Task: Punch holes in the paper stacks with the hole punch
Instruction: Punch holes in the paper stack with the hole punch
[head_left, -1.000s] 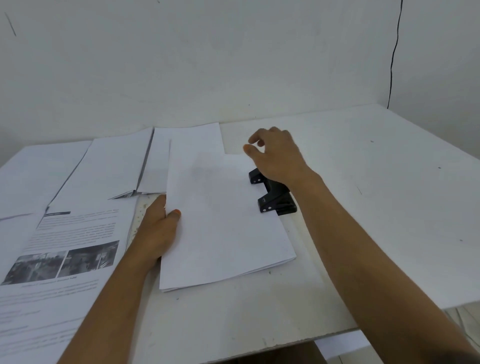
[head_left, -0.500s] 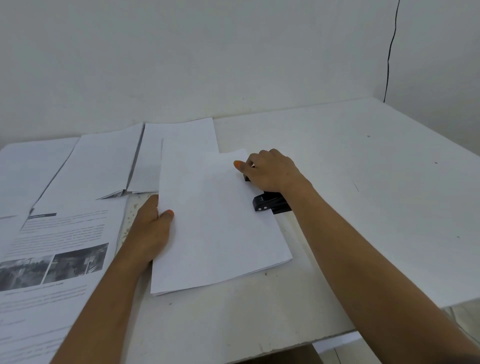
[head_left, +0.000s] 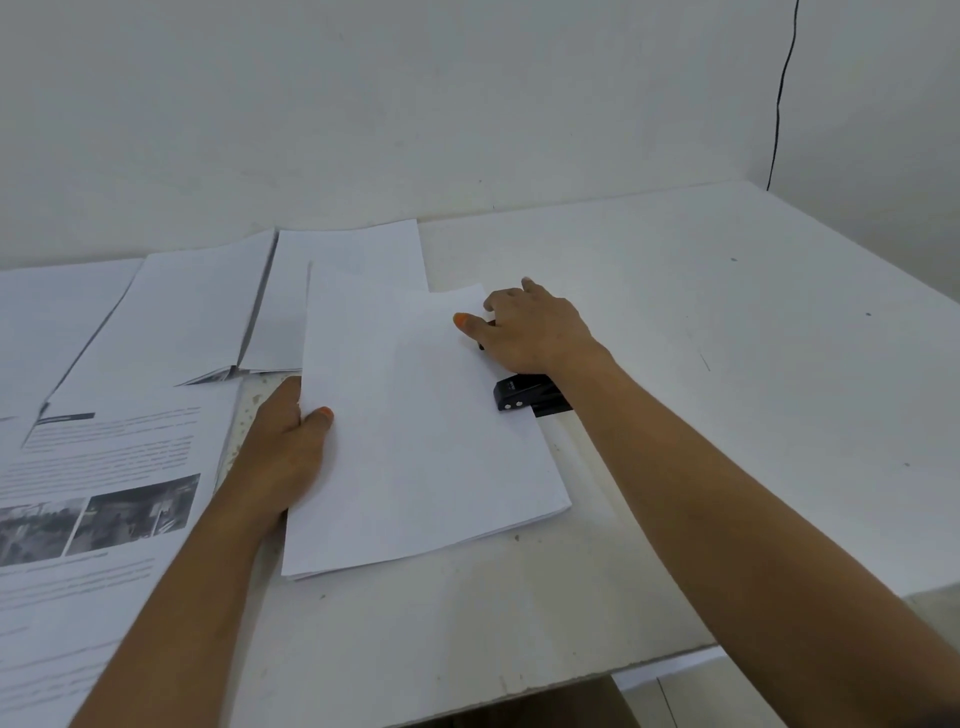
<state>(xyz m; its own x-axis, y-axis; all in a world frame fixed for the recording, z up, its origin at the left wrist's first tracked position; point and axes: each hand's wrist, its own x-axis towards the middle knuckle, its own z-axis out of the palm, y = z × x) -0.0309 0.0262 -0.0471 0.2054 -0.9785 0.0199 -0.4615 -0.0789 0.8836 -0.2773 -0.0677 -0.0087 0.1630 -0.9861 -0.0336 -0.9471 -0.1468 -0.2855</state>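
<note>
A white paper stack lies in the middle of the white table, its right edge slid into a black hole punch. My right hand lies flat on top of the punch and covers most of it, thumb on the paper. My left hand holds the stack's left edge, thumb on top and fingers beneath.
Several more paper stacks lie fanned along the back left. A printed sheet with photos lies at the near left. The table's front edge runs close to me, and a black cable hangs down the wall at the right.
My right hand has come down from above the punch and now rests flat on it. The left hand stays on the stack's left edge.
</note>
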